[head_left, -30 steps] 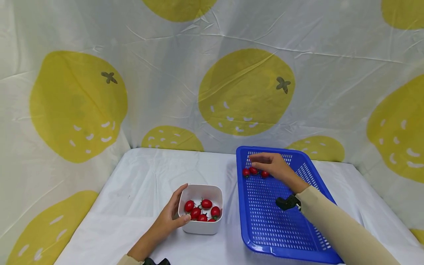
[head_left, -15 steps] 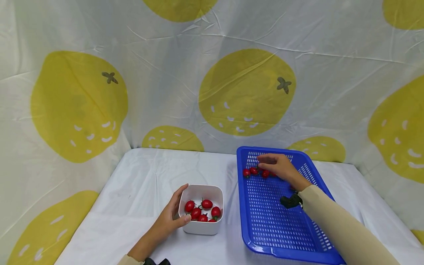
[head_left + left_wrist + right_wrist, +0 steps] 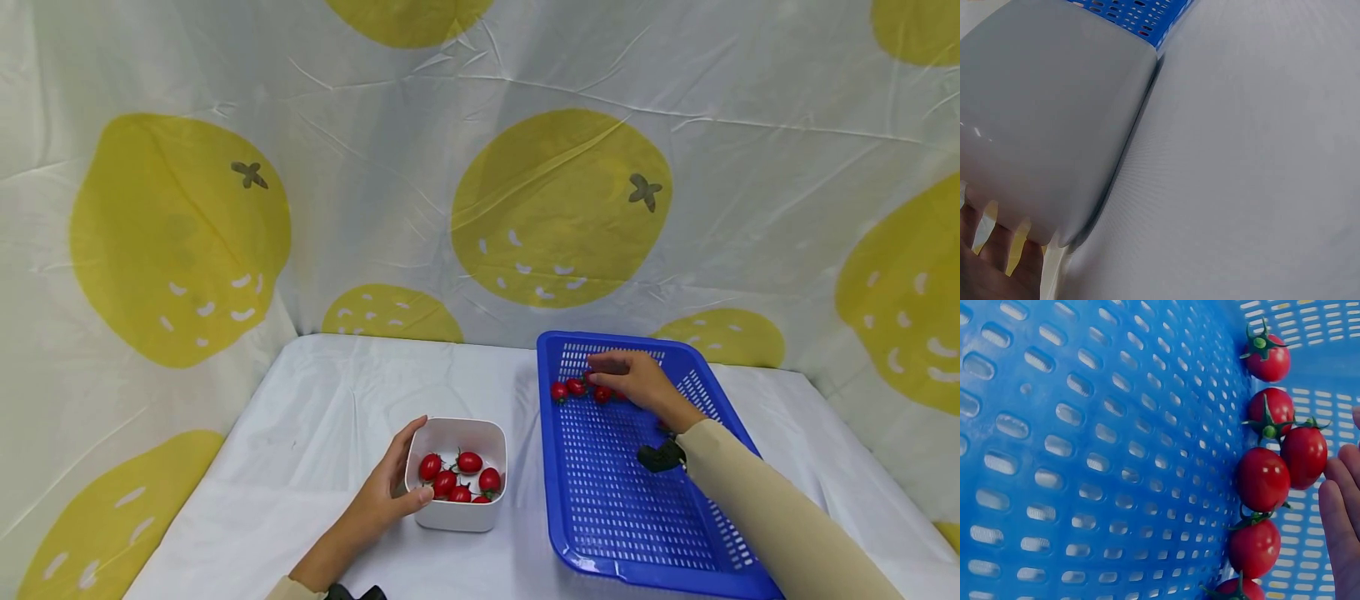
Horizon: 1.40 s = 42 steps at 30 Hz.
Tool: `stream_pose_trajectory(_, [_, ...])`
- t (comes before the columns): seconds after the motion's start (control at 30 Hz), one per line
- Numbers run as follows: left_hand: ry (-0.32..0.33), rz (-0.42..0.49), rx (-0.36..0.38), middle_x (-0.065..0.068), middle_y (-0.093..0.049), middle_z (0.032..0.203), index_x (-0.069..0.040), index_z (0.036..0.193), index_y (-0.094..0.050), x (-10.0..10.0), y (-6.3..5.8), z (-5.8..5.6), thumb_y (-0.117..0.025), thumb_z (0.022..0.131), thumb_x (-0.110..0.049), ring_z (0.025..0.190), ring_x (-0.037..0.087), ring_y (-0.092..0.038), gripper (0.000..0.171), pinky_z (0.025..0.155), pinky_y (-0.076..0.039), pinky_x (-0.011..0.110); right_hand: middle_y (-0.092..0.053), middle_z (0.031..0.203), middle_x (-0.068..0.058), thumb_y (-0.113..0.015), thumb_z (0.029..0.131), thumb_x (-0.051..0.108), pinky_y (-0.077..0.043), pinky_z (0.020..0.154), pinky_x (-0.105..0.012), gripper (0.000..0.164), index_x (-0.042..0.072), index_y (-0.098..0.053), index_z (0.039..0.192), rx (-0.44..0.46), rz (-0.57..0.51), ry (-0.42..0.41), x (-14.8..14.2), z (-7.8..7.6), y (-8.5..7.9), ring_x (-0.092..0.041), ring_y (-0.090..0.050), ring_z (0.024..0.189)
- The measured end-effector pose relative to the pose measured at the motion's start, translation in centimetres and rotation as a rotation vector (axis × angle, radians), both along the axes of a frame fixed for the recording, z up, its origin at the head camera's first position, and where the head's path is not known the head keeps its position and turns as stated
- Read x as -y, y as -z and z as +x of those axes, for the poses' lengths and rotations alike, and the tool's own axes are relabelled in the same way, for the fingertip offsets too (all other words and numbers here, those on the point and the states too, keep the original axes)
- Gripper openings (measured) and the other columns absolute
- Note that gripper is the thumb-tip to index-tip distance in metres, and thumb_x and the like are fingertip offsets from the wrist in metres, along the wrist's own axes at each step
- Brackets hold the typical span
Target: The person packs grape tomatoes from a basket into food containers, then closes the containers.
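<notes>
Red tomatoes sit just past the fingers of the right hand, which are loosely parted, their tips close against one fruit; no firm grip shows. At least six lie in the blue basket, mostly toward its far end. The left hand holds the white box on the bench, thumb at its near corner, fingers along its side. Six more tomatoes show inside the box. The work looks roughly halfway along: six boxed, the basket's fruit not yet.

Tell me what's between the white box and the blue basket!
Only bare white cloth lies between the white box and the blue basket, as the head view shows.
</notes>
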<state>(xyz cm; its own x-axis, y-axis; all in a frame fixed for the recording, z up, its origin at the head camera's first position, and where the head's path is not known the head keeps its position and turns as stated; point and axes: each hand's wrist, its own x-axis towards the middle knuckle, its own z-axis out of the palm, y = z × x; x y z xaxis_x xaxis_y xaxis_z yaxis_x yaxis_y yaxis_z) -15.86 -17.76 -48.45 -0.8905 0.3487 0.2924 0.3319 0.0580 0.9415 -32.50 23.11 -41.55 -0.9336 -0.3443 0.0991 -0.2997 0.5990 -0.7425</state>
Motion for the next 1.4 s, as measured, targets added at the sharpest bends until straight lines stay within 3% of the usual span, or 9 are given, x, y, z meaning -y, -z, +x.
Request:
stream_pose_trajectory(0.43, [0.000,-0.007,0.004,0.001,-0.027,0.154,-0.029,0.153,-0.020,0.1,0.0,-0.1,-0.062,0.087,-0.011,0.142,0.031,-0.025,0.080,0.108,-0.028,0.022,-0.066,0.118,-0.018,-0.071,0.088,0.014,-0.050,0.091,-0.047,0.038,-0.001,-0.064,0.122,0.003,0.091,-0.011,0.5,-0.1,1.4,-0.035,-0.062,0.109])
stream_pose_trajectory(0.6, [0.002,-0.004,0.000,0.003,-0.027,0.154,-0.028,0.153,-0.020,0.1,0.0,-0.1,-0.062,0.087,-0.011,0.142,0.032,-0.025,0.080,0.108,-0.028,0.022,-0.066,0.118,-0.017,-0.070,0.088,0.014,-0.050,0.091,-0.046,0.037,0.002,-0.065,0.123,0.029,0.110,-0.002,0.6,0.0,1.7,-0.034,-0.062,0.109])
stream_pose_trajectory(1.07, [0.005,0.002,-0.007,0.002,-0.025,0.155,-0.028,0.153,-0.019,0.1,0.1,-0.1,-0.062,0.086,-0.010,0.143,0.029,-0.022,0.082,0.109,-0.026,0.021,-0.069,0.108,-0.016,-0.073,0.085,0.012,-0.051,0.089,-0.049,0.033,0.001,-0.068,0.116,-0.070,0.191,-0.074,1.3,0.1,2.3,-0.033,-0.064,0.099])
stream_pose_trajectory(1.4, [0.003,0.001,0.007,0.003,-0.025,0.156,-0.021,0.154,-0.018,0.0,-0.1,0.0,-0.061,0.086,-0.010,0.143,0.033,-0.022,0.081,0.108,-0.028,0.022,-0.069,0.106,-0.016,-0.074,0.084,0.009,-0.051,0.088,-0.049,0.033,0.000,-0.069,0.115,-0.129,0.239,-0.099,1.4,0.2,2.5,-0.031,-0.065,0.096])
